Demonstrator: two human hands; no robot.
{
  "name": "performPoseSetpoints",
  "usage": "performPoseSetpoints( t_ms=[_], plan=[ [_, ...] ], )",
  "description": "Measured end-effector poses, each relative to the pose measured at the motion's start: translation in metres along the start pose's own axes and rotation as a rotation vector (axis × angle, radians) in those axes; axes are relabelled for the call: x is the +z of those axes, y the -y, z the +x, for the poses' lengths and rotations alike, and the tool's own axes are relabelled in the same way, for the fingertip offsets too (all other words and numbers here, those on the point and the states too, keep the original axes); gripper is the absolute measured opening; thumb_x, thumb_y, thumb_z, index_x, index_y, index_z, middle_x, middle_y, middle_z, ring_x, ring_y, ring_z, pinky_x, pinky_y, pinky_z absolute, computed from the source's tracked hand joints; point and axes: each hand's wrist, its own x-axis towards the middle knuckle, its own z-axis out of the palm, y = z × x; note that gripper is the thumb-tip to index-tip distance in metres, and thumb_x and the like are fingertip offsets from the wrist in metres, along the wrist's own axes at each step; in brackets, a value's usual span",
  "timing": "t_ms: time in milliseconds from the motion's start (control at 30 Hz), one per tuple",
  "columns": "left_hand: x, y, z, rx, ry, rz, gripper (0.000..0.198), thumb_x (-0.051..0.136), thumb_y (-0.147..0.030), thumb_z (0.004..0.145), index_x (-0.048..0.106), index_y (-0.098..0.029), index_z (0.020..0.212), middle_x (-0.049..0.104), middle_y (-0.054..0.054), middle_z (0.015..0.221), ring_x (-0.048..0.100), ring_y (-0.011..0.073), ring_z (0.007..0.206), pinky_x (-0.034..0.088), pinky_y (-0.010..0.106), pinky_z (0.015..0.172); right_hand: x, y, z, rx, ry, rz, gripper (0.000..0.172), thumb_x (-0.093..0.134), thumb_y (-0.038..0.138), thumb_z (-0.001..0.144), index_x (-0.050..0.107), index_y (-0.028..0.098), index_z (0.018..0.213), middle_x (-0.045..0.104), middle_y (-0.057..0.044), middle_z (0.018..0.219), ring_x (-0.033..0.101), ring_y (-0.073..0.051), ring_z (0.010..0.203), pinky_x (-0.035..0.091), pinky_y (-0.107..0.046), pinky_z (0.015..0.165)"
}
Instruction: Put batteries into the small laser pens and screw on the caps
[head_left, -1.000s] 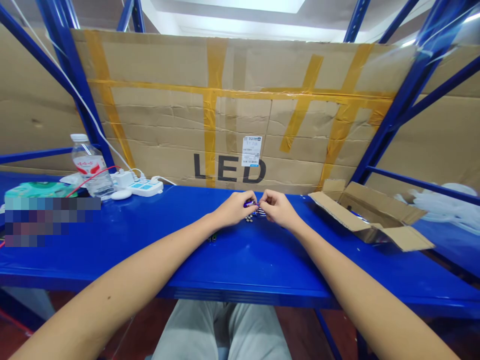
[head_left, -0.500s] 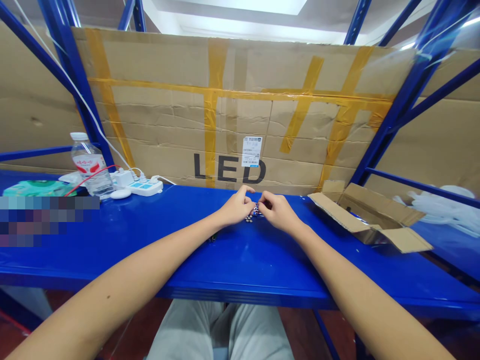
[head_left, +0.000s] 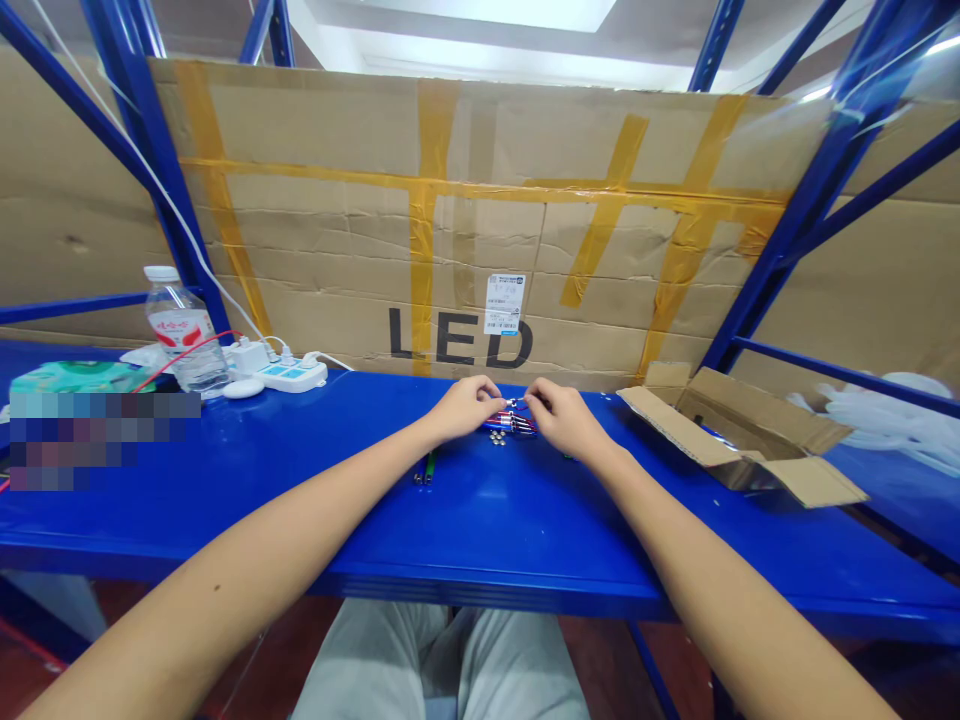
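Held up near the middle of the desk's (head_left: 262,455) back edge is a small slim piece (head_left: 514,403), pale with some blue, too small to make out in detail. The left hand (head_left: 466,410) pinches one end between thumb and fingers; the right hand (head_left: 561,414) pinches the other. Just below, on the desk, lies a bunch of pens (head_left: 516,425) in blue and red with silvery parts, and on their front-edge side, small round silvery pieces (head_left: 498,438). Nearer the front edge, a green slim thing (head_left: 430,467) lies beside the left forearm (head_left: 352,473), partly hidden. Toward the right edge stands an open cardboard box (head_left: 671,422). Along the back edge's left stretch are a bottle (head_left: 184,335) and a white power strip (head_left: 292,376).
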Motion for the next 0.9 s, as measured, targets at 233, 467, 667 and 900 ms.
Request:
performPoseSetpoints(
  t_ms=[233, 467, 667, 900],
  plan=[
    [-0.013, 0.002, 0.005, -0.095, 0.075, -0.309, 0.012, 0.062, -0.021, 0.086, 0.06, -0.011, 0.094, 0.066, 0.003, 0.068, 0.049, 0.0056, 0.044, 0.037, 0.02, 0.042, 0.002, -0.014, 0.002, 0.263, 0.059, 0.41, 0.015, 0.055, 0.029, 0.085, 0.051, 0.022, 0.073, 0.057, 0.003, 0.051, 0.05, -0.013, 0.039, 0.039, -0.025, 0.04],
    [-0.009, 0.006, 0.009, -0.005, 0.106, -0.394, 0.009, 0.057, -0.019, 0.09, 0.054, -0.011, 0.093, 0.071, 0.006, 0.078, 0.053, 0.0058, 0.044, 0.039, 0.019, 0.04, -0.001, -0.009, 0.005, 0.398, 0.252, 0.788, 0.023, 0.068, 0.037, 0.077, 0.06, 0.016, 0.085, 0.067, -0.004, 0.063, 0.065, -0.018, 0.053, 0.052, -0.029, 0.045],
    [-0.005, -0.002, -0.001, 0.071, 0.23, -0.298, 0.019, 0.064, -0.029, 0.084, 0.059, -0.012, 0.091, 0.063, -0.001, 0.062, 0.05, 0.0058, 0.045, 0.036, 0.018, 0.044, 0.003, 0.0, 0.0, 0.351, 0.439, 0.894, 0.029, 0.066, 0.044, 0.077, 0.062, 0.015, 0.076, 0.068, -0.005, 0.066, 0.066, -0.018, 0.06, 0.052, -0.029, 0.056],
    [-0.004, -0.006, -0.004, 0.152, 0.174, -0.205, 0.017, 0.066, -0.027, 0.078, 0.069, -0.014, 0.089, 0.06, -0.003, 0.058, 0.055, 0.0101, 0.056, 0.041, 0.023, 0.055, 0.004, 0.003, -0.003, 0.377, 0.435, 1.082, 0.024, 0.072, 0.035, 0.074, 0.057, 0.017, 0.07, 0.053, 0.002, 0.056, 0.054, -0.013, 0.054, 0.049, -0.031, 0.059]
  ],
)
